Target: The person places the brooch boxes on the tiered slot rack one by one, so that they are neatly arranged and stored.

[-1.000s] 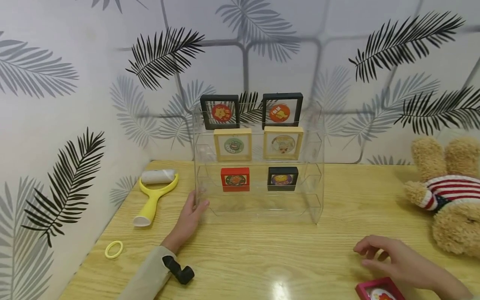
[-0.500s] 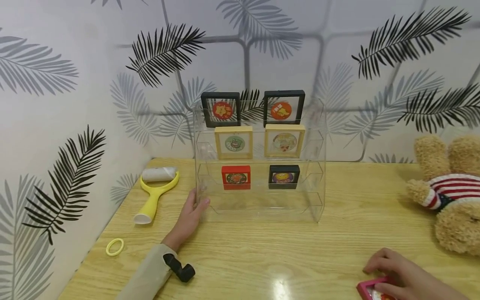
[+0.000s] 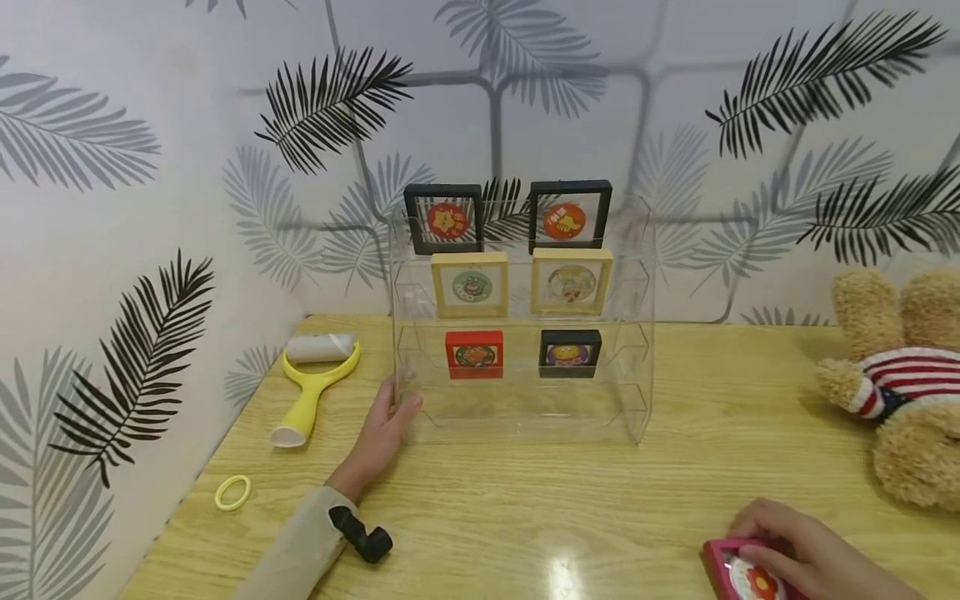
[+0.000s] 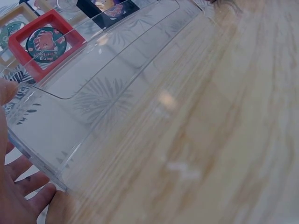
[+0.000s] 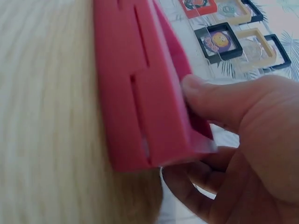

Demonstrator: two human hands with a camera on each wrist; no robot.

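A clear acrylic tiered display rack [image 3: 517, 427] stands on the table, holding small square display frames in pairs: black frames [image 3: 480, 225] on top, cream frames [image 3: 470, 312] in the middle, a red frame [image 3: 474, 372] and a dark frame [image 3: 570, 372] below. My left hand [image 3: 381, 429] holds the rack's left side, thumb in front and fingers [image 4: 33, 183] along the outer face. At the lower right, my right hand [image 3: 802, 546] pinches a pink display frame [image 5: 161, 116] with a red flower badge inside. Its thumb [image 5: 212, 100] presses the frame's front face; the fingers are partly hidden behind it.
A yellow-handled lint roller [image 3: 309, 396] and a yellow ring [image 3: 233, 493] lie left of the rack. A teddy bear [image 3: 911, 400] in a striped top lies at the right. Leaf-patterned wall covering [image 3: 697, 108] rises behind the wooden table [image 3: 510, 517].
The right hand has come down onto the pink frame, taken hold of it and tilted it up slightly. The left hand stays on the rack's side.
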